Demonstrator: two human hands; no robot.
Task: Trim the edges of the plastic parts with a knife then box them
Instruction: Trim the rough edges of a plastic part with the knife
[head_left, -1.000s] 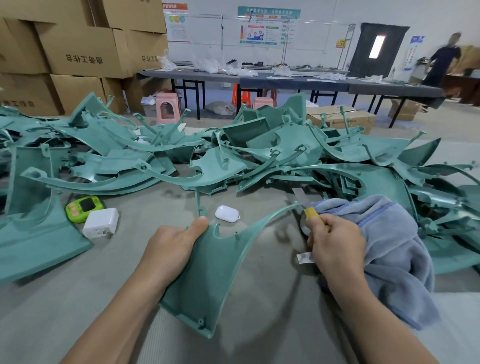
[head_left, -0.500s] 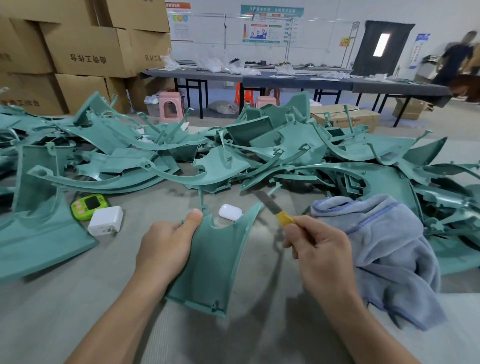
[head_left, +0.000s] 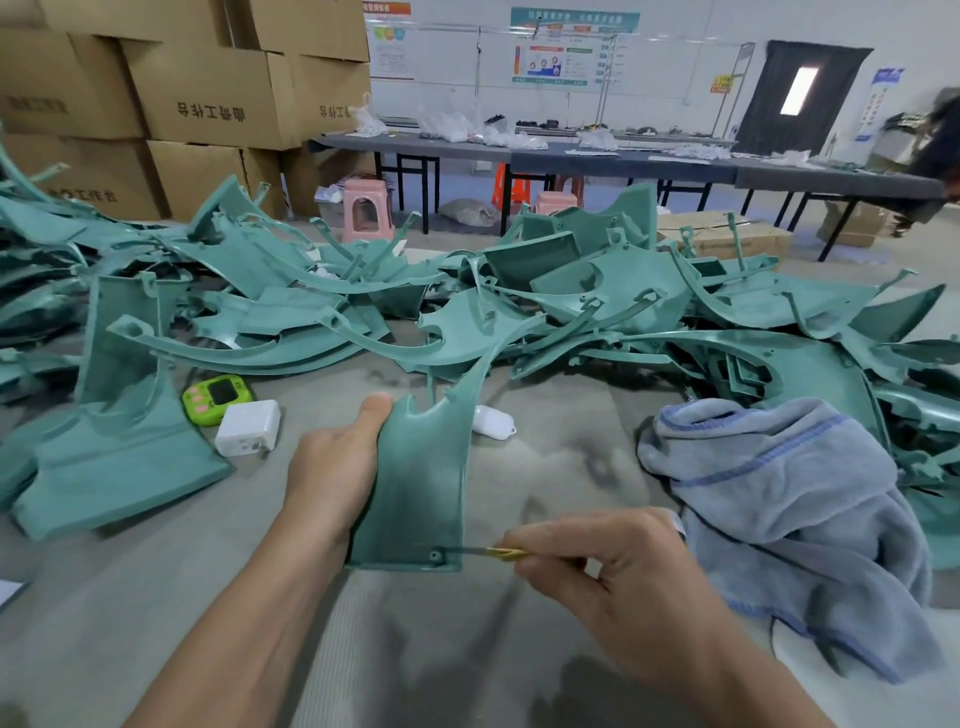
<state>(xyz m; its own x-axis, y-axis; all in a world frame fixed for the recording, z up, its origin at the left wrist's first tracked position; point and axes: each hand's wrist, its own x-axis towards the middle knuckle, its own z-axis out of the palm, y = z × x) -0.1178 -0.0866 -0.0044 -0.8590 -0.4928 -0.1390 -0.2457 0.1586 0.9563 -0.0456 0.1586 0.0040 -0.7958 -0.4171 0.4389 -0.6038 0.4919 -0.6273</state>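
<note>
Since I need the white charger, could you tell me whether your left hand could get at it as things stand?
Probably not right now: the left hand grips the plastic part. The white charger lies close to its left with bare table between, so once freed it likely could.

One view only: head-worn, wide-angle, tilted forward and down over the table (head_left: 415, 675). Left hand (head_left: 332, 467) and right hand (head_left: 613, 566) fill the near foreground, the pile (head_left: 597, 312) sits just beyond, boxes (head_left: 208, 98) and wall (head_left: 675, 52) curve far up top.
</note>
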